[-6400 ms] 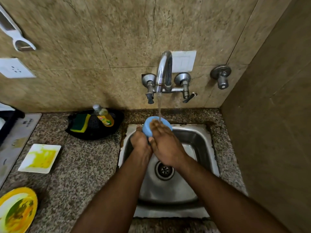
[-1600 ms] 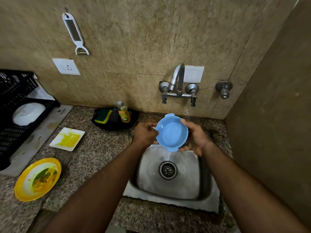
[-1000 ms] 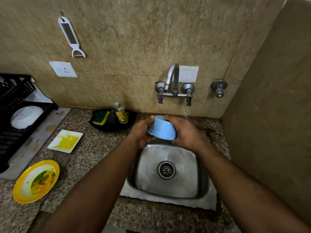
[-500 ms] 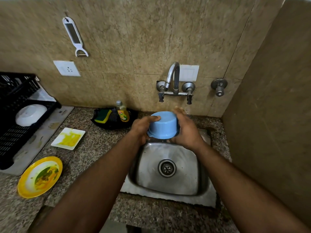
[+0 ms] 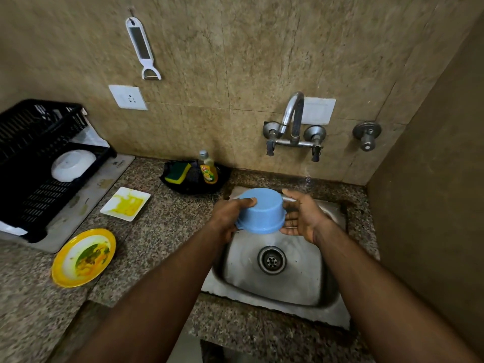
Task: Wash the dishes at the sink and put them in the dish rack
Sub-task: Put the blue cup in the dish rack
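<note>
A blue bowl [image 5: 262, 210] hangs upside down over the back left of the steel sink [image 5: 324, 292]. My left hand [image 5: 230, 216] grips its left side, with fingers curled over the base. My right hand [image 5: 301, 216] is beside the bowl's right side with fingers spread and palm facing it; contact is unclear. The black dish rack [image 5: 34, 153] stands at the far left and holds a white bowl [image 5: 72, 165]. A dirty square white plate [image 5: 125, 204] and a dirty yellow round plate [image 5: 83, 258] lie on the counter.
The tap [image 5: 293, 127] is on the wall above the sink, with no water running. A black tray [image 5: 193, 179] behind the sink's left corner holds a sponge [image 5: 178, 172] and a soap bottle [image 5: 208, 170]. A brown wall [image 5: 432, 205] closes the right side.
The tap was turned off after the rinse. The bowl was turned upside down and has shifted slightly left. My right hand has loosened from it and opened.
</note>
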Action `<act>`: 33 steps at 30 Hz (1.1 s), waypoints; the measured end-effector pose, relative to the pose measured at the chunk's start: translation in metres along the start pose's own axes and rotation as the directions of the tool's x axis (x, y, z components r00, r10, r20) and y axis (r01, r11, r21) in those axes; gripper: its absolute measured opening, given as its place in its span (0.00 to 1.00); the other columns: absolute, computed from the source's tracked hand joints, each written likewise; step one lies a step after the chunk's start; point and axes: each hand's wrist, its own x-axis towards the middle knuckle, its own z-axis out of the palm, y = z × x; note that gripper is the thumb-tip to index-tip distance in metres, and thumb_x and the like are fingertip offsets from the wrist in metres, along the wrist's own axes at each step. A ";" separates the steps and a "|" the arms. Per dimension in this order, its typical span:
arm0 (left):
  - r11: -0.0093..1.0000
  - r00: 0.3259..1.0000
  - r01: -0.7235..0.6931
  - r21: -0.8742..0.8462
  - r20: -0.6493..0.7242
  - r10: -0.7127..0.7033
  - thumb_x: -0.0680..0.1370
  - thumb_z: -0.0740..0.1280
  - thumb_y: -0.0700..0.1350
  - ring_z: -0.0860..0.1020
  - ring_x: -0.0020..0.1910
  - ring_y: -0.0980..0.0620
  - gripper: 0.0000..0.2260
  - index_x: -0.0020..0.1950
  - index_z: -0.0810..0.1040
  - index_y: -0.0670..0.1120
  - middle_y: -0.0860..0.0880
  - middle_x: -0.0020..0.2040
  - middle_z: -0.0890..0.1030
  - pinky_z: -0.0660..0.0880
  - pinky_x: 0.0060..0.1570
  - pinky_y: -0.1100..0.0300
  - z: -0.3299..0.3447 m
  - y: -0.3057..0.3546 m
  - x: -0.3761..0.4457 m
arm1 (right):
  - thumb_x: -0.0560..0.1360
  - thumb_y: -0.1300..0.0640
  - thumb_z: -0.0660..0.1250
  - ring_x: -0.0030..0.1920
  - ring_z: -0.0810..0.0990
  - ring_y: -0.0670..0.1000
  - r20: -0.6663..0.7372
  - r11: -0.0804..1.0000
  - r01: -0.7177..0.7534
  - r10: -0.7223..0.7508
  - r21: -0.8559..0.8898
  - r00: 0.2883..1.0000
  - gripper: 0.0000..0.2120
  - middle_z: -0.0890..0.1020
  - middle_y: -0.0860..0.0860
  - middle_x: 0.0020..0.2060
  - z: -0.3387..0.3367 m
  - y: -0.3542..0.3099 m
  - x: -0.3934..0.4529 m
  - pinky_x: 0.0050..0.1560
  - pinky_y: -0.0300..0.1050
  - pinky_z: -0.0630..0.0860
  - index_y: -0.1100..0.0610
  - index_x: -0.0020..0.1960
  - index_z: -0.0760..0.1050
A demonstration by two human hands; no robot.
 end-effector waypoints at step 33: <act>0.160 0.649 0.274 0.948 -0.305 0.697 0.77 0.69 0.55 0.61 0.77 0.36 0.33 0.78 0.67 0.42 0.38 0.77 0.66 0.62 0.75 0.43 -0.545 0.134 0.014 | 0.66 0.52 0.83 0.48 0.85 0.59 0.321 0.990 0.000 0.047 -0.143 0.946 0.22 0.84 0.58 0.53 0.584 -0.040 0.148 0.40 0.51 0.84 0.58 0.56 0.82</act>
